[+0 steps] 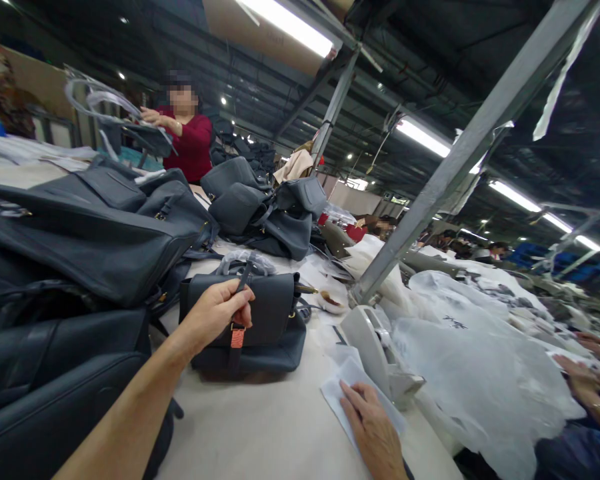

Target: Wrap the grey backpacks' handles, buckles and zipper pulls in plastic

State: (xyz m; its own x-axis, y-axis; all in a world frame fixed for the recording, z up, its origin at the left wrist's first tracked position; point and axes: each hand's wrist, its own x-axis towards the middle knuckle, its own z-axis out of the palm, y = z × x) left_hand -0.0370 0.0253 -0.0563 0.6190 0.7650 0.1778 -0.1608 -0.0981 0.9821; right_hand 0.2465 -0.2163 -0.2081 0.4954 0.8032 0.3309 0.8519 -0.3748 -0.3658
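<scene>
A dark navy handbag (275,347) stands upright on the pale worktable, its front flap facing me. My left hand (227,307) is closed on the bag's dark leather strap (245,275), whose end sticks up above the fingers. Just below that hand, an orange strip (237,338) shows at a buckle on the front. Clear plastic wraps the handle (245,260) on top. To the right, my right hand (370,420) rests with fingers extended on a folded white cloth or paper sheet (334,395). Its fingertips press the sheet, and I see no grip on it.
More dark bags (95,247) are heaped at left and behind. A grey-white plastic device (367,337) and a small dish of brown matter (331,302) stand right of the bag. Beyond are a slanted metal post (430,193), plastic sheeting (470,380), a co-worker (193,143) and another person's hands (580,380).
</scene>
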